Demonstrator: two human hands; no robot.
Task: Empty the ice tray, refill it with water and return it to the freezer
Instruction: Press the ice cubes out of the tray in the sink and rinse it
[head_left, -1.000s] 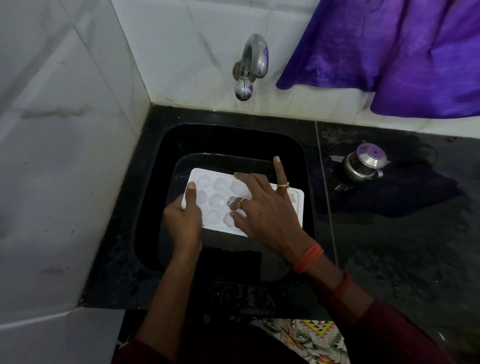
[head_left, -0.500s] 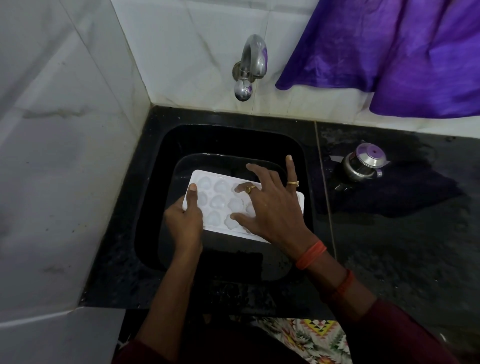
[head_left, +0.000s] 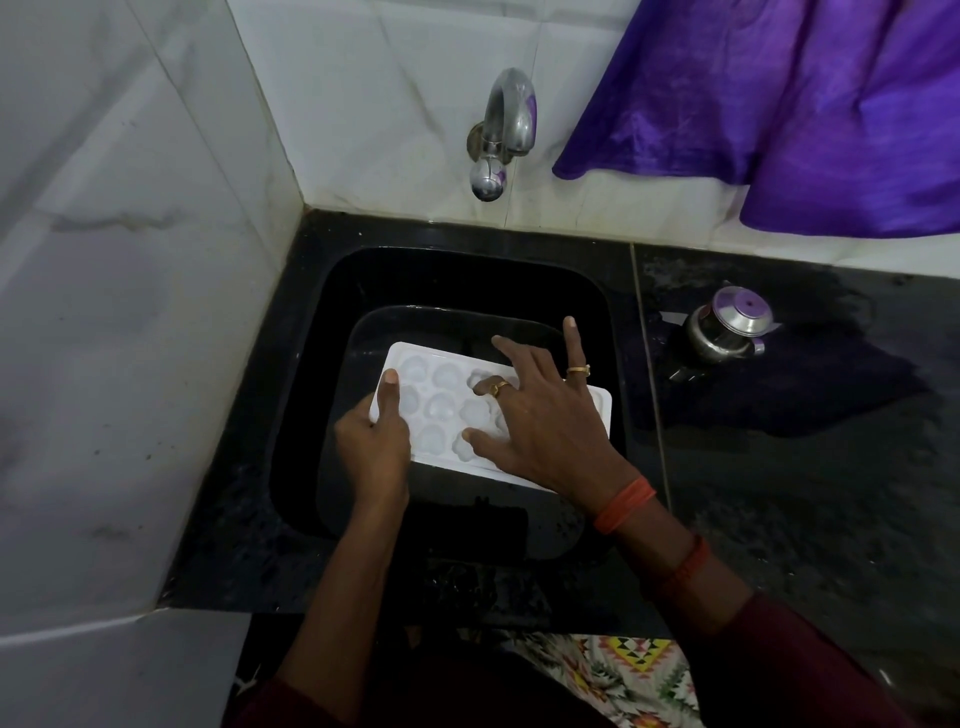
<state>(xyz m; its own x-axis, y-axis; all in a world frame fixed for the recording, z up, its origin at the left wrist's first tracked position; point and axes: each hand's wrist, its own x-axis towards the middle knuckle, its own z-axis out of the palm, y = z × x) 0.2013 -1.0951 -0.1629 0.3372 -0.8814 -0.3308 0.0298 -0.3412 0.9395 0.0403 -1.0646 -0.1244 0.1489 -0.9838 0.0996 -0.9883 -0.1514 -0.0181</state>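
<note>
Fingers (head_left: 571, 340) of right hand (head_left: 545, 431) spread apart, tips pressing cavities of white ice tray (head_left: 441, 405). Left hand (head_left: 371, 452) clamped on tray's left end, thumb on top. Tray sits inside black sink (head_left: 467, 270), below tap (head_left: 501, 130). Steel pot (head_left: 727, 327) on counter (head_left: 805, 493), right of sink.

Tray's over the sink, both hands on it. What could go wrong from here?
1. Only the left hand grips the ice tray, at one end; a push from the right hand on top could tip it into the sink.
2. The tap sits farther back than the ice tray; filling may splash unless it is moved under.
</note>
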